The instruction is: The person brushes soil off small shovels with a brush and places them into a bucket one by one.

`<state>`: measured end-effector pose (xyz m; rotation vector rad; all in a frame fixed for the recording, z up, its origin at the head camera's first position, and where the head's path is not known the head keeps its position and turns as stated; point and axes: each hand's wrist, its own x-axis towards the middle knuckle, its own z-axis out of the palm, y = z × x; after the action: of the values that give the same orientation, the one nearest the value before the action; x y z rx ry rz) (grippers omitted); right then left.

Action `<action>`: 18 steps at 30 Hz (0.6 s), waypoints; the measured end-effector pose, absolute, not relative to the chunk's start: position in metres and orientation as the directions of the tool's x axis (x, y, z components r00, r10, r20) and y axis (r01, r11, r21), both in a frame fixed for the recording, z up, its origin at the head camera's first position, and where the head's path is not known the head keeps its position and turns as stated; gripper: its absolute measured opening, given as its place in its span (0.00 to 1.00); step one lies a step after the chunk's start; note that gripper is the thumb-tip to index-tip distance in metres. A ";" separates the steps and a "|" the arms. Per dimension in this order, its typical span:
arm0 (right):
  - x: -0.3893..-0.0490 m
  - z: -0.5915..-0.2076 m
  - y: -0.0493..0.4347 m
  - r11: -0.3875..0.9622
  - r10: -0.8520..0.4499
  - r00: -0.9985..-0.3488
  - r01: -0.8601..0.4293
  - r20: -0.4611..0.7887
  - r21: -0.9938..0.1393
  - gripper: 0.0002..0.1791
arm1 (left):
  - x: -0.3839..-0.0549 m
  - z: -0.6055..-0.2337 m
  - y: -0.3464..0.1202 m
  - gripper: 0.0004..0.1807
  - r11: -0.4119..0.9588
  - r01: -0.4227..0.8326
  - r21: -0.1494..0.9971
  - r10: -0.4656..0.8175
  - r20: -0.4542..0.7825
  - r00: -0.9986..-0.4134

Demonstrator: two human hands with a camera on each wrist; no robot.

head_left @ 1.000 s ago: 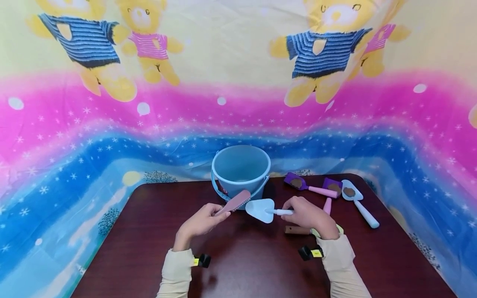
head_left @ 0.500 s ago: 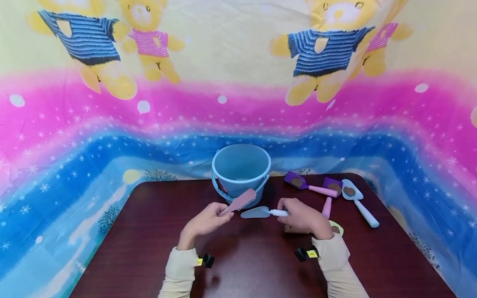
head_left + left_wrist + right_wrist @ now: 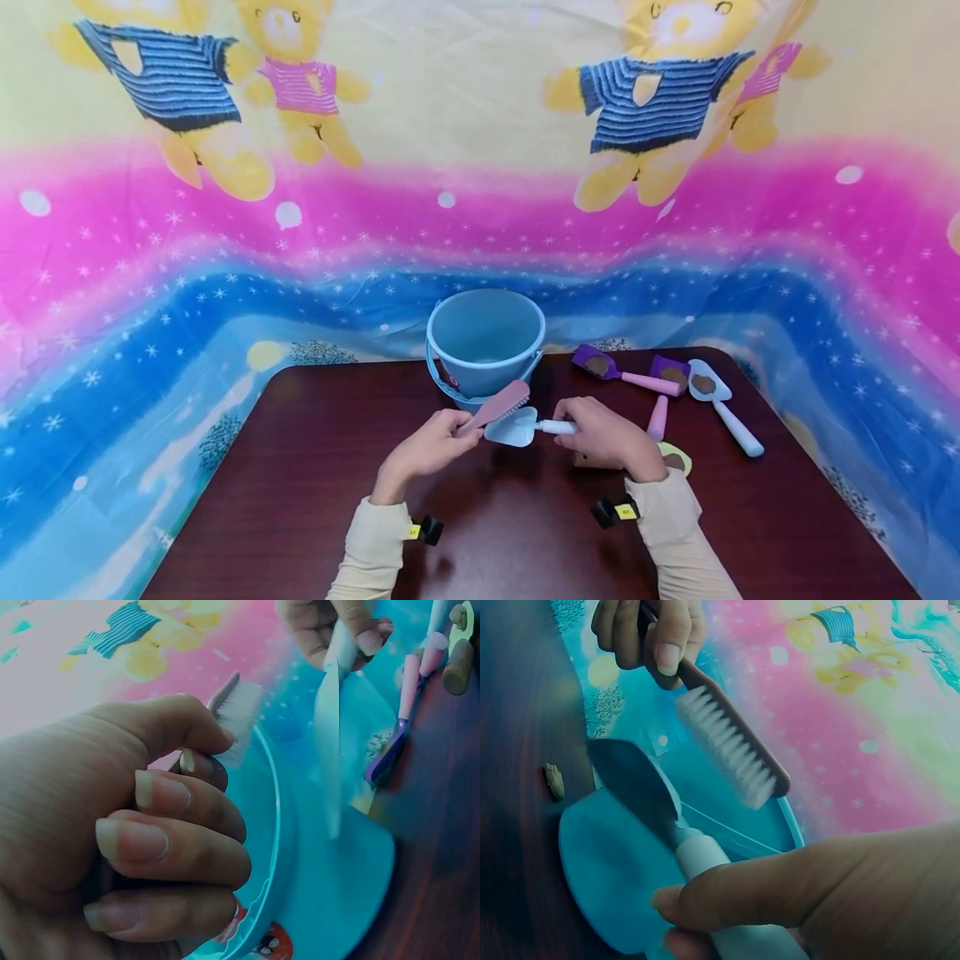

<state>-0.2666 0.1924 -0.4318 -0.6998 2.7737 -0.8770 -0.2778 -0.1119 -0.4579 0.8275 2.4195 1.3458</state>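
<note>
Over by the blue bucket (image 3: 480,379), the left hand (image 3: 426,450) has its fingers round a pink brush (image 3: 499,405); the right hand's (image 3: 606,435) fingers grip a trowel (image 3: 513,428).

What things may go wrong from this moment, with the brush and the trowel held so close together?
First, the trowel seems to be in front of the bucket, not over its opening, so strokes of the brush might flick dirt onto the table.
Second, the right hand partly hides a brown handle in the head view; if lowered, it might knock it.
</note>
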 end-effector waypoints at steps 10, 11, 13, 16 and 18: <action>-0.270 -0.435 0.189 0.716 -0.443 -0.896 -0.375 0.032 -0.589 0.04 | -0.277 -0.461 -0.097 0.14 0.433 0.411 0.802 0.601 0.083 -0.795; -0.271 -0.435 0.189 0.715 -0.440 -0.897 -0.376 0.038 -0.589 0.05 | -0.276 -0.461 -0.095 0.14 0.435 0.420 0.796 0.601 0.091 -0.794; -0.271 -0.435 0.188 0.716 -0.438 -0.898 -0.380 0.047 -0.586 0.05 | -0.276 -0.462 -0.092 0.14 0.429 0.432 0.794 0.602 0.106 -0.791; -0.271 -0.434 0.187 0.720 -0.439 -0.897 -0.386 0.053 -0.577 0.04 | -0.275 -0.462 -0.089 0.15 0.425 0.432 0.795 0.597 0.113 -0.794; -0.270 -0.434 0.186 0.718 -0.442 -0.895 -0.389 0.054 -0.578 0.04 | -0.274 -0.464 -0.088 0.15 0.425 0.428 0.798 0.594 0.111 -0.797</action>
<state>-0.2701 0.1863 -0.4337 -0.6862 2.8289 -0.9210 -0.2737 -0.0877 -0.4635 0.9032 2.4882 1.3090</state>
